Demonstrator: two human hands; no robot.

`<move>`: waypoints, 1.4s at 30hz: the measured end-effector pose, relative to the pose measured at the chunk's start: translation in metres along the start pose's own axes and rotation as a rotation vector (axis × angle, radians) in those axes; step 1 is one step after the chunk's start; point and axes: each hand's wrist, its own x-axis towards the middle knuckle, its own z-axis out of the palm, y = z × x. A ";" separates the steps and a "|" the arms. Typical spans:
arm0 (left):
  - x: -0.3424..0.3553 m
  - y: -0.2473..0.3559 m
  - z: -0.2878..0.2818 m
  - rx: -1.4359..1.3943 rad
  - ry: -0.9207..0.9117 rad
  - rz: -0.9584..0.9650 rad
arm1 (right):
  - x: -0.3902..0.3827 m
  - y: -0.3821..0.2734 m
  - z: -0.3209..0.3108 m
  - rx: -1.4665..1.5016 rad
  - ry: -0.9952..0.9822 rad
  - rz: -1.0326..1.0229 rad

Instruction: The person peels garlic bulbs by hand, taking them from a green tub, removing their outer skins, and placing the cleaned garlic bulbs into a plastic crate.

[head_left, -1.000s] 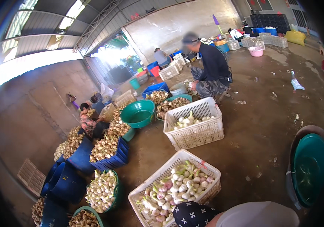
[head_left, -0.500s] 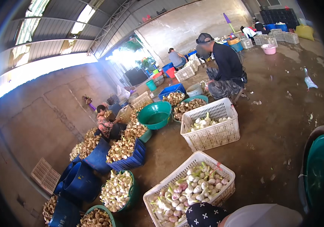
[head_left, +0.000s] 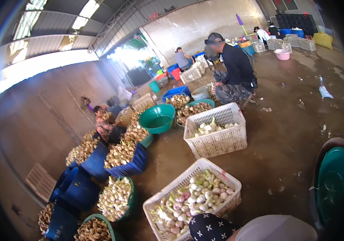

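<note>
Neither of my hands shows. At the lower edge is black fabric with white crosses [head_left: 209, 228], with a narrow strip of bare skin and pale fabric [head_left: 277, 229] to its right. This may be an arm of mine, but I cannot tell which. The black fabric overlaps the near rim of a white slatted plastic crate [head_left: 234, 201]. Inside the crate lie many garlic bulbs [head_left: 198, 197], white and purplish, some with green stems. Beyond stands a second white crate [head_left: 220, 143], partly filled with garlic.
Green tubs [head_left: 131, 203] and a blue crate [head_left: 140, 160] of garlic stand left, beside blue barrels [head_left: 77, 188]. A green basin [head_left: 156, 127] lies farther off. People sit working beyond, one in black [head_left: 236, 66]. A white bird [head_left: 324, 89] stands right, above a green tub [head_left: 334, 180].
The whole scene has shifted slightly left in the picture as my view turned a little right. The black patterned fabric still overlaps the near crate.
</note>
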 end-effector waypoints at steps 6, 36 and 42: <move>0.000 0.003 0.006 -0.019 0.030 -0.011 | -0.006 -0.005 -0.005 0.032 0.016 -0.034; -0.063 -0.008 -0.027 -0.037 0.879 0.201 | 0.031 -0.094 0.006 -0.251 -0.051 -0.424; -0.061 0.002 -0.022 -0.007 0.941 0.167 | 0.020 -0.092 0.006 -0.480 -0.060 -0.643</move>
